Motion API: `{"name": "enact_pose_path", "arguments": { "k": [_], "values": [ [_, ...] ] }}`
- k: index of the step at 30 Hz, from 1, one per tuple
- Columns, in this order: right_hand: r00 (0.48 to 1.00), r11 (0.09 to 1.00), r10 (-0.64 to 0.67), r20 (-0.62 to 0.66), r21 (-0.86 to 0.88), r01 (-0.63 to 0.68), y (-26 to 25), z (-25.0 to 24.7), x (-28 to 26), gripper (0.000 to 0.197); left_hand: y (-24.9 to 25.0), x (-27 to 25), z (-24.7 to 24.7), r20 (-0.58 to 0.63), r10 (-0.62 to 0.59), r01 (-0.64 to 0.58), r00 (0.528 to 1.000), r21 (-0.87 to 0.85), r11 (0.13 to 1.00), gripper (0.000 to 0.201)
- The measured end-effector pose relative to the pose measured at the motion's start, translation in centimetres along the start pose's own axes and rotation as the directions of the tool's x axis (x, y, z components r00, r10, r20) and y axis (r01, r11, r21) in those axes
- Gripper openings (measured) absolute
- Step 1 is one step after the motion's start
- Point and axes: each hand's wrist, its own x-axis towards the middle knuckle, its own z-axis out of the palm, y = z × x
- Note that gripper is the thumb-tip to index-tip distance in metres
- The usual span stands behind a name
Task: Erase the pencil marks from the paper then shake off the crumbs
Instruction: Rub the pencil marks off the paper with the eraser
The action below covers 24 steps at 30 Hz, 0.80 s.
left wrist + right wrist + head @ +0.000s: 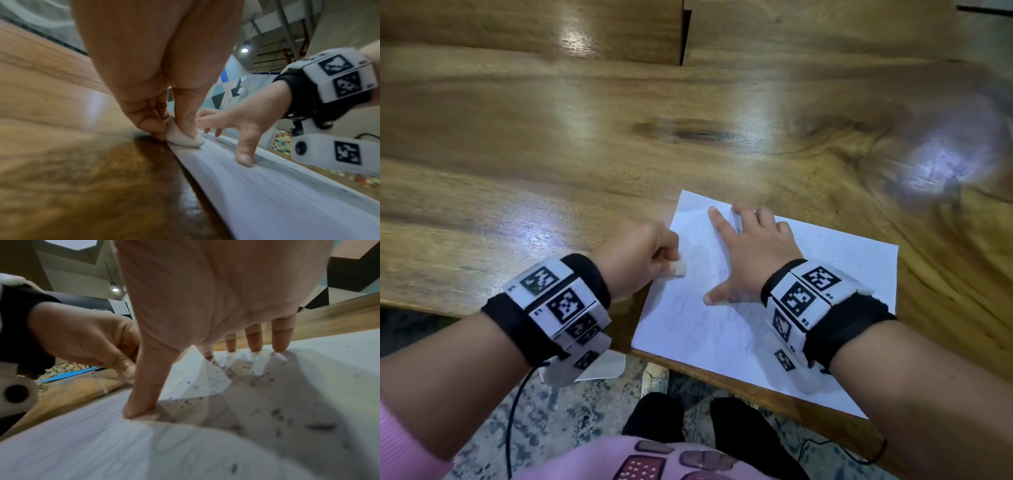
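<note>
Item: white paper (pixel 808 308), thin matte sheet, rectangular, lying skewed on the glossy wooden surface (pixel 551 154), its near corner overhanging the edge toward us. We hold a small white eraser (pixel 677 268), soft and rounded, pinched in our left hand (pixel 640 260) at the sheet's left edge. The faint pencil marks (pixel 688 315) lie just right of it and nearer us, so we judge the next stroke runs inward across the sheet. Our right hand (pixel 750 253), fingers straight and spread, presses the paper's middle flat. Dark crumbs (pixel 275 412) speckle the sheet beneath that palm. Shaking off not yet begun.
</note>
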Motion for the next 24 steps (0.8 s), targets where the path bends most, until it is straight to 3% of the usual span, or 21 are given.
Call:
{"name": "enact_pose_path", "arguments": {
  "k": [4,6,14,20,24],
  "values": [
    [1.000,1.000,0.002,0.014,-0.018,-0.002,-0.1,0.0,0.1,0.126,1.0,2.9,-0.8,-0.205,-0.038,0.038,0.978,-0.005,0.999,0.014],
    [1.000,1.000,0.005,0.018,-0.024,-0.005,0.0,-0.1,0.1,0.126,1.5,4.2,-1.3,-0.245,-0.057,0.064,0.968,0.021,0.998,0.010],
    [1.000,1.000,0.009,0.027,-0.025,-0.008,0.1,-0.1,0.2,0.126,0.1,-2.6,1.1,0.045,0.050,-0.052,0.998,0.045,0.998,0.016],
    [1.000,1.000,-0.008,-0.009,-0.007,0.008,0.2,0.1,-0.1,0.123,2.6,2.9,-0.7,-0.101,0.033,-0.027,0.994,0.055,0.998,0.013],
    [1.000,1.000,-0.018,-0.020,0.004,0.018,0.3,0.2,0.0,0.124,1.6,1.5,0.1,-0.032,0.029,-0.027,0.999,0.069,0.997,0.011]
  ]
}}
